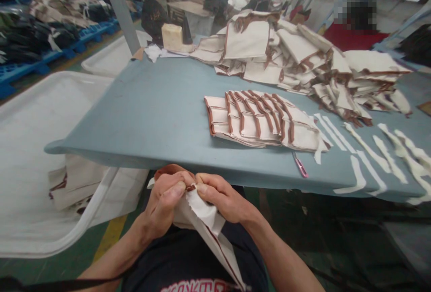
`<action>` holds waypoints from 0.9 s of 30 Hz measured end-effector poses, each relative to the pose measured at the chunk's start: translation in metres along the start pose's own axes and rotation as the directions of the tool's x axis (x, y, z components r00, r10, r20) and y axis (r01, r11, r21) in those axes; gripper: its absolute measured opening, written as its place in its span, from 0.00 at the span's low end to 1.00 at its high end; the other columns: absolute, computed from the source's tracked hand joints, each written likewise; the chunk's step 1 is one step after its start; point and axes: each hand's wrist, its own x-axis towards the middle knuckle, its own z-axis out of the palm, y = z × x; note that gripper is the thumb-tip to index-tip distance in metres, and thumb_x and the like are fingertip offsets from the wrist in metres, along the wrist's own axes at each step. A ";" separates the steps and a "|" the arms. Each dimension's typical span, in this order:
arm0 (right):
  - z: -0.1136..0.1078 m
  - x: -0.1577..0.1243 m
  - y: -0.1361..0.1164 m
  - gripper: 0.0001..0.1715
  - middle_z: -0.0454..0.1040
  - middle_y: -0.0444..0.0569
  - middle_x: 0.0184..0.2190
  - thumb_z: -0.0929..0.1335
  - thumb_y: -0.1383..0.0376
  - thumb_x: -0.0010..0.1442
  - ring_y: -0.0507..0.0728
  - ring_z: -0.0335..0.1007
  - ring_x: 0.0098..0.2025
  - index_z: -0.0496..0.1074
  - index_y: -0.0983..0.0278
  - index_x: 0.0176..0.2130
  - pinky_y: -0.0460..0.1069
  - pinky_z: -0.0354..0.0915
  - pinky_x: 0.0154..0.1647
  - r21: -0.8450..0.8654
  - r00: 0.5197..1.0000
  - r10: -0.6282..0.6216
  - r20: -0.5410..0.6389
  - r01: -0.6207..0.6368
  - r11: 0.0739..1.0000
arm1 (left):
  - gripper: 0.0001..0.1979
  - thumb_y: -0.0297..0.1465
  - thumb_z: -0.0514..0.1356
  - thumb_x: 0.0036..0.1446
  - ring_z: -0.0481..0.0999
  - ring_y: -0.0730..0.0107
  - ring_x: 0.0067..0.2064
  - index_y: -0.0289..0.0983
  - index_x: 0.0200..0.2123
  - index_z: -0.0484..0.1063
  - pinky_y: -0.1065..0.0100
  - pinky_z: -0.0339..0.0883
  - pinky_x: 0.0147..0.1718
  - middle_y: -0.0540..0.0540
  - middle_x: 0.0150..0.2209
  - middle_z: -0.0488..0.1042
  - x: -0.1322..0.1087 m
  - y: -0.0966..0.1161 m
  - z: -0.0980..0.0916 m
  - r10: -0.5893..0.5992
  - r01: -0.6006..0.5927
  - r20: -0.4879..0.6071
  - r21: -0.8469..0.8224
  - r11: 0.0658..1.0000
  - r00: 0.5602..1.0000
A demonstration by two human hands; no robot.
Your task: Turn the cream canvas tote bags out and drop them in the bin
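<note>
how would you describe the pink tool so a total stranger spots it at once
Find the blue-grey table, then the overlapping row of cream pieces with brown edges on it. Between that row's right end and the table's near edge lies a slim tool. Its pink handle sets it apart from the white strips to its right.

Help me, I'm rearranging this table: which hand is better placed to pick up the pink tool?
Probably the right hand: it is nearer the pink tool than the left hand. Both grip pale fabric, so the right would first need freeing.
</note>
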 end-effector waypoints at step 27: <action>-0.011 -0.008 -0.049 0.32 0.80 0.55 0.54 0.72 0.47 0.66 0.65 0.75 0.57 0.69 0.60 0.62 0.64 0.58 0.68 -0.594 0.919 -0.394 -0.014 0.309 0.742 | 0.35 0.57 0.44 0.72 0.61 0.68 0.25 0.38 0.25 0.71 0.66 0.56 0.26 0.50 0.24 0.67 0.023 0.024 -0.015 -0.152 0.157 0.253 0.003 0.988 0.955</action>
